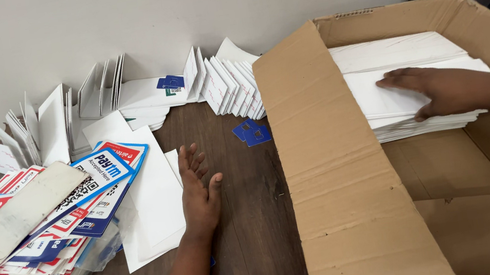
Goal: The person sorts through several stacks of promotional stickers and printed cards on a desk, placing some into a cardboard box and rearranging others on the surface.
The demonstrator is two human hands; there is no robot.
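The right forearm runs off the right side of the view, and the near flap of the cardboard box (349, 161) hides the desk behind it. The lower sheets of the white card stack (400, 73) inside the box show only as thin edges.

Along the desk's (255, 218) far edge, folded white cards (231, 82) stand against the wall. A heap of printed blue-and-red cards (48, 226) crowds the left edge, a long pale strip (15, 215) lying across it, and two small blue cards (252, 132) lie just beside the box flap.

The left hand (198, 191) lies flat and empty, fingers spread, its edge touching loose white sheets (155, 199). The right hand (440, 89) rests palm down on the stack, fingers extended, gripping nothing.
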